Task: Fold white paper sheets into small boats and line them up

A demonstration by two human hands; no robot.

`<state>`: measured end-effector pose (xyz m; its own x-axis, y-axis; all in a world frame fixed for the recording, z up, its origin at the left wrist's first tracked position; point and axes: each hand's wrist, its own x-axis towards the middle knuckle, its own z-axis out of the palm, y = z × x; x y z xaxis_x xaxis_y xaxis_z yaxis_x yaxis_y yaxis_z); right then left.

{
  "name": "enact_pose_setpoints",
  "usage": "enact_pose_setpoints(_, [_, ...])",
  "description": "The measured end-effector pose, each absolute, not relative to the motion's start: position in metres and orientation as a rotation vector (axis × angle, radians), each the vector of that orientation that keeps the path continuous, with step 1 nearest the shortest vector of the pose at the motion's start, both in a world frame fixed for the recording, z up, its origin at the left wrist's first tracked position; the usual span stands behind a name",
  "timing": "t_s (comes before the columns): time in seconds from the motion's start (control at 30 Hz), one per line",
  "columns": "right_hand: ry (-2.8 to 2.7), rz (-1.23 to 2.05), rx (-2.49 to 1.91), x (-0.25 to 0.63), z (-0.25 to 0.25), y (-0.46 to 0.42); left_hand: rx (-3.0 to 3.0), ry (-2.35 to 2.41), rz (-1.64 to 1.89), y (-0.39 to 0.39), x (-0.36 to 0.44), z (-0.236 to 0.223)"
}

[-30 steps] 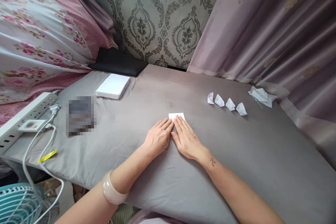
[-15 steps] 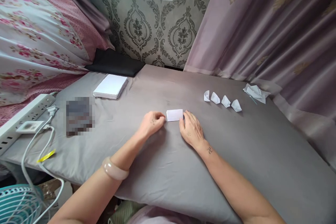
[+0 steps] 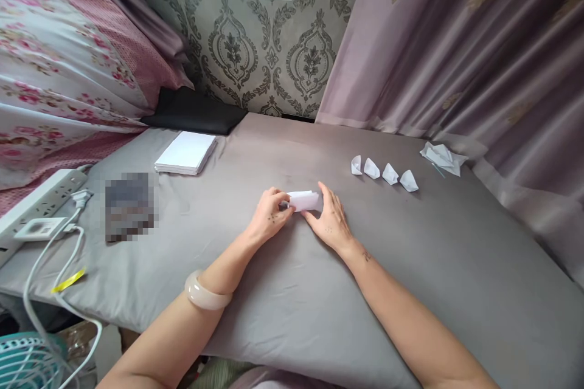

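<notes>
Left hand [image 3: 269,214] of the person I follow from here grips the left end of the folded white paper [image 3: 304,201] between thumb and fingers. Right hand [image 3: 332,222] is spread and unclenched, its fingers just beside the paper's right end and its thumb near the lower edge; whether the thumb touches I cannot tell. I see the paper between the two hands, over the middle of the grey bench [image 3: 283,149], its upper layers slightly parted at the right end. A pale bangle [image 3: 207,292] circles the left forearm.

Farther out to the right, four white shapes [image 3: 390,174] stand in a slanting row, and beyond them some scraps [image 3: 443,158] lie near the curtain [image 3: 438,42], a thin stick [image 3: 438,171] beside them. On the left I have a stack [image 3: 185,152] of white sheets in front of a black pad [image 3: 194,112], a pixelated item [image 3: 130,206] nearer me, and a power strip [image 3: 58,190] at the edge. A fan [image 3: 30,358] sits below, at the lower left.
</notes>
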<state>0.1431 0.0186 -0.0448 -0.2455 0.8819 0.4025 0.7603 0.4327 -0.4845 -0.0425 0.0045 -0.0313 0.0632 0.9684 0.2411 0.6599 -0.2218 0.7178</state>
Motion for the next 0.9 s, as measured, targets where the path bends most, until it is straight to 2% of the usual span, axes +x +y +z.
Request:
enact_pose_setpoints(0.2, [-2.128,-0.03,-1.135,0.144,-0.037,0.015,2.63,1.481,0.905,-0.001,-0.038,-0.028])
enact_pose_setpoints(0.43, [-2.172,-0.153,-1.191,0.146,-0.03,0.014,2.644,1.5,0.766,-0.006,-0.041,-0.027])
enact_pose_setpoints(0.63, [-2.288,-0.007,-1.203,0.146,-0.023,0.012,2.088,1.649,0.923,0.0,-0.043,-0.027])
enact_pose_setpoints(0.77, [-2.325,0.045,-1.089,0.148,-0.024,0.013,1.488,1.512,1.023,0.005,-0.046,-0.02])
enact_pose_setpoints(0.9, [-2.332,0.019,-1.021,0.149,-0.025,0.015,1.19,1.436,1.088,0.008,-0.051,-0.021])
